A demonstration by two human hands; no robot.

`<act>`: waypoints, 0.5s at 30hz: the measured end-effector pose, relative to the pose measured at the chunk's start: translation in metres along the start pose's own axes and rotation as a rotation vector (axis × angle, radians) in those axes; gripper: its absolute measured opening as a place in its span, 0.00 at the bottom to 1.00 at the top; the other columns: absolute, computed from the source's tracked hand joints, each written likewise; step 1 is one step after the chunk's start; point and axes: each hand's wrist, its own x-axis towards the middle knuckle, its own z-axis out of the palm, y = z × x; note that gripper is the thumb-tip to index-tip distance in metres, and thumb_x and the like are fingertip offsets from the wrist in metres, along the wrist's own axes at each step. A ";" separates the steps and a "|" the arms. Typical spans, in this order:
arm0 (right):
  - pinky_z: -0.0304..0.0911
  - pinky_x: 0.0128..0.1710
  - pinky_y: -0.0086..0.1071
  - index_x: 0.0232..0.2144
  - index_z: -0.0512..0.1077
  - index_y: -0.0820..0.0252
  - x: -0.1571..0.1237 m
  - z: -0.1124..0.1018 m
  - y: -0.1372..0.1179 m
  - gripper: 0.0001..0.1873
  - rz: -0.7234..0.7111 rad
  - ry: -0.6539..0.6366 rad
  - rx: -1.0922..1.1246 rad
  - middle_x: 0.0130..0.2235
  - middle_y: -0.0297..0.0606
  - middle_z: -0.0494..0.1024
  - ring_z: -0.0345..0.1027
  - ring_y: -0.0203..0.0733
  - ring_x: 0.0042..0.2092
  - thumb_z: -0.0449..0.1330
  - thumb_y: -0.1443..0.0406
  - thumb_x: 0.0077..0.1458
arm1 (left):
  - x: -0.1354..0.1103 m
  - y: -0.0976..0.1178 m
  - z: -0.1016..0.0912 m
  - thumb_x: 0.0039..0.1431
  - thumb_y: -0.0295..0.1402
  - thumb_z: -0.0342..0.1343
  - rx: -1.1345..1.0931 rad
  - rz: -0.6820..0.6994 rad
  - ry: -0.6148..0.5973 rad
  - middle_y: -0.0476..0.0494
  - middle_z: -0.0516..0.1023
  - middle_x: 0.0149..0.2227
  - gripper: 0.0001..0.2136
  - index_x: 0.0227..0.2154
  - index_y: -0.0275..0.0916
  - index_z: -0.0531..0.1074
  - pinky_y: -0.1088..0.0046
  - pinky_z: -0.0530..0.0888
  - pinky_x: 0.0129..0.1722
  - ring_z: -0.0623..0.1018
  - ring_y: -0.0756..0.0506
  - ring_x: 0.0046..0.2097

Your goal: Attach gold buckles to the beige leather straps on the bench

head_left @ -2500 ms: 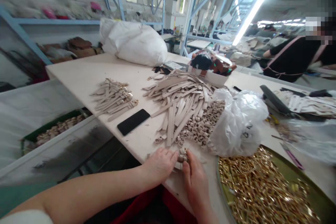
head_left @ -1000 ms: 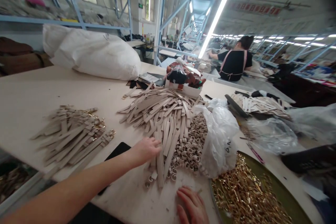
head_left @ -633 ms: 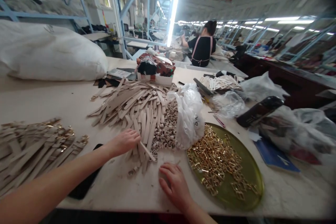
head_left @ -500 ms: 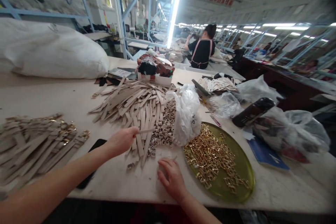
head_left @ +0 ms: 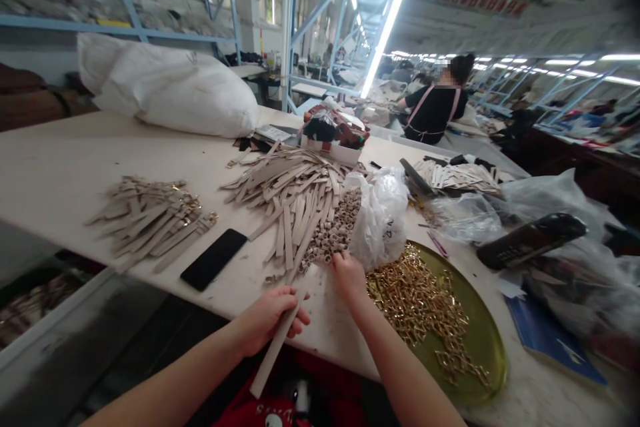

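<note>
My left hand point(head_left: 270, 320) grips one beige strap point(head_left: 271, 359), its lower end hanging slantwise past the table edge and its upper part pointing at the strap heap. At the near edge of a pile of small beige loops point(head_left: 334, 230), my right hand point(head_left: 350, 280) has its fingertips pinched together; whatever they hold is hidden. A heap of loose beige straps point(head_left: 285, 193) lies behind both hands. Right of my right hand, many gold buckles point(head_left: 417, 300) are spread on a round olive-green tray point(head_left: 493, 363).
A crumpled plastic bag point(head_left: 383, 213) stands by the loops. On the left lie a black phone point(head_left: 214, 259) and straps with gold buckles point(head_left: 150, 220). A dark bottle point(head_left: 533, 240) and a blue booklet point(head_left: 555, 340) are on the right. A co-worker point(head_left: 435, 107) sits beyond the table.
My left hand has drawn a strap from the heap back toward my body. My right hand moved forward to the loops and its fingers closed. The view swung left.
</note>
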 end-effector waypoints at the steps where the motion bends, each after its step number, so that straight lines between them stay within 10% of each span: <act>1: 0.54 0.35 0.31 0.24 0.67 0.61 -0.004 -0.001 0.001 0.04 0.005 -0.002 0.022 0.30 0.41 0.70 0.64 0.41 0.34 0.54 0.72 0.49 | -0.002 0.000 0.003 0.47 0.30 0.48 -0.013 -0.007 -0.003 0.46 0.74 0.24 0.13 0.38 0.34 0.63 0.81 0.62 0.19 0.69 0.54 0.20; 10: 0.61 0.33 0.32 0.36 0.67 0.63 -0.025 -0.010 0.006 0.11 0.183 0.018 0.391 0.30 0.39 0.72 0.66 0.40 0.32 0.52 0.63 0.52 | 0.012 -0.007 0.015 0.41 0.24 0.45 0.003 -0.032 0.013 0.48 0.73 0.28 0.13 0.34 0.35 0.63 0.81 0.64 0.21 0.70 0.54 0.23; 15: 0.64 0.36 0.31 0.43 0.68 0.58 -0.031 -0.020 -0.005 0.19 0.506 -0.156 1.330 0.32 0.34 0.73 0.68 0.33 0.30 0.60 0.62 0.46 | 0.034 -0.014 0.012 0.51 0.32 0.44 0.283 0.174 0.054 0.56 0.63 0.18 0.09 0.34 0.35 0.64 0.82 0.57 0.15 0.59 0.57 0.16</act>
